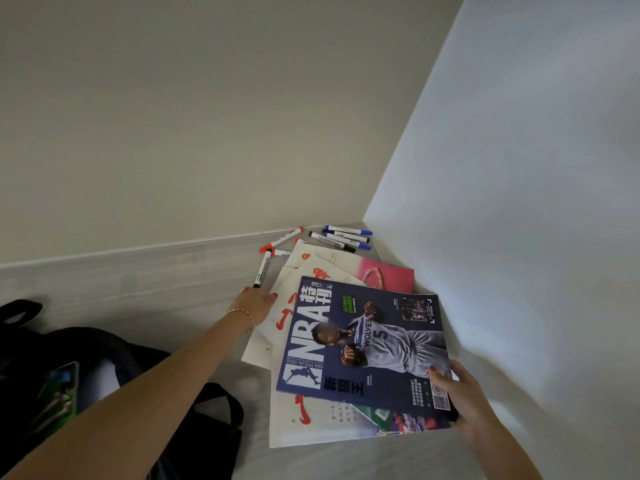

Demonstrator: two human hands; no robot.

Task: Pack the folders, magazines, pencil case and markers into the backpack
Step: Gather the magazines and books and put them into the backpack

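The right hand (457,393) grips the near corner of the NBA magazine (363,344), thumb on the cover. The left hand (256,303) lies flat, fingers extended, on a white magazine (273,327) partly under it. Beyond the left hand's fingertips lie scattered markers (341,238). Below the left forearm sits the open black backpack (114,355), one magazine (57,393) inside.

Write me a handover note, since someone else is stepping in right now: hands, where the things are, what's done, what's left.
Left hand: open, resting on the white folders near a black-capped marker.
Right hand: grips the NBA magazine at its near corner, atop the pile.
Markers: loose in the table's corner.
Backpack: open at left, one magazine already inside.
Left: remaining magazines, folders, markers. Pencil case not in view.
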